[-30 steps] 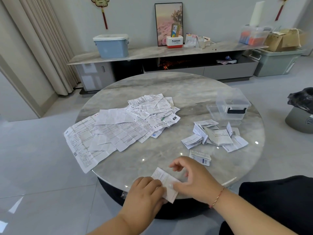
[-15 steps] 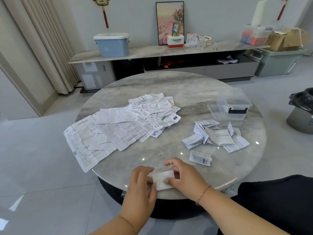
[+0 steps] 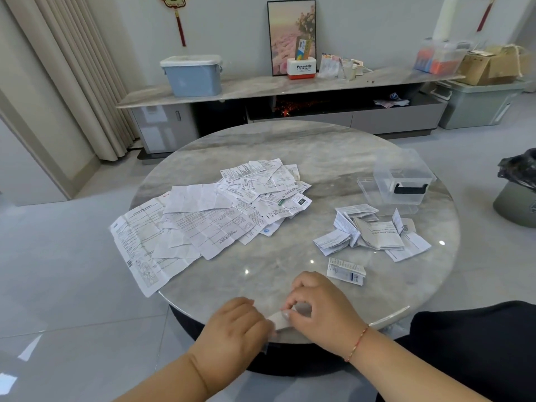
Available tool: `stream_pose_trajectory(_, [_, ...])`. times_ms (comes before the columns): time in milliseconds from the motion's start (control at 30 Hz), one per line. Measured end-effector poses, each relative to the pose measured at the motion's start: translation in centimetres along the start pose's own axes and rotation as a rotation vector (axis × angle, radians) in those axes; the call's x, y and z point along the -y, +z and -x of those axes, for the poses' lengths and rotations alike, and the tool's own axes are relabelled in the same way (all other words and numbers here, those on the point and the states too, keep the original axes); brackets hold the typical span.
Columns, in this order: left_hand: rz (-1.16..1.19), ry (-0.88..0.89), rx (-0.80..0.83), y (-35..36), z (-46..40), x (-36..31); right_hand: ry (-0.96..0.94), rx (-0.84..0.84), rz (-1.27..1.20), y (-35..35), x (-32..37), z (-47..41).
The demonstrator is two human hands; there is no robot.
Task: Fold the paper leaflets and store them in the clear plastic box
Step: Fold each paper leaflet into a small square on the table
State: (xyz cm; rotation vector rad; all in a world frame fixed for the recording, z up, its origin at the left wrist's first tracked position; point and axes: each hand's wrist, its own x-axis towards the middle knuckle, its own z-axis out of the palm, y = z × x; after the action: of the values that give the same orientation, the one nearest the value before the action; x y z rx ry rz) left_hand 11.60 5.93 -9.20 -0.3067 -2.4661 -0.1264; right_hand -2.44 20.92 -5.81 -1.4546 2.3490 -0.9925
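Observation:
At the round table's near edge, my left hand (image 3: 236, 329) and my right hand (image 3: 316, 310) pinch one small folded white leaflet (image 3: 279, 320) between them; the hands cover most of it. A spread pile of unfolded leaflets (image 3: 208, 216) lies on the table's left half. A heap of folded leaflets (image 3: 374, 232) sits at the right, with one more folded leaflet (image 3: 345, 271) nearer me. The clear plastic box (image 3: 403, 181) with a black handle stands at the far right, its lid (image 3: 366, 188) lying beside it.
The marble table (image 3: 319, 152) has a bare far half. Behind it runs a low cabinet with a blue bin (image 3: 191, 75), a picture and boxes. A bin with a black bag (image 3: 516, 192) stands on the floor at right. Dark clothing (image 3: 470, 343) fills the lower right.
The leaflet was a longer strip under both hands a second ago; it is now folded smaller. Both hands have closed in together at the table edge.

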Motion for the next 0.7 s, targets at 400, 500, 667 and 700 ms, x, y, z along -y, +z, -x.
stream_pose_trajectory(400, [0.331,-0.437,0.007,-3.2,-5.7,-0.3,-0.200,-0.134,0.032,-3.1,1.5,-1.1])
stream_pose_trajectory(500, [0.358,-0.569,-0.016,-3.7,-6.3,0.2,-0.161,-0.169,0.095,-4.5,0.6,-1.3])
stream_pose_trajectory(667, [0.473,-1.095,-0.034,-3.6,-9.5,1.8,0.113,-0.365,0.099,-7.9,-0.5,-2.0])
stream_pose_trajectory(700, [0.520,-1.156,-0.020,-2.9,-10.4,1.8,0.130,-0.414,0.071,-8.2,-0.3,-2.1])
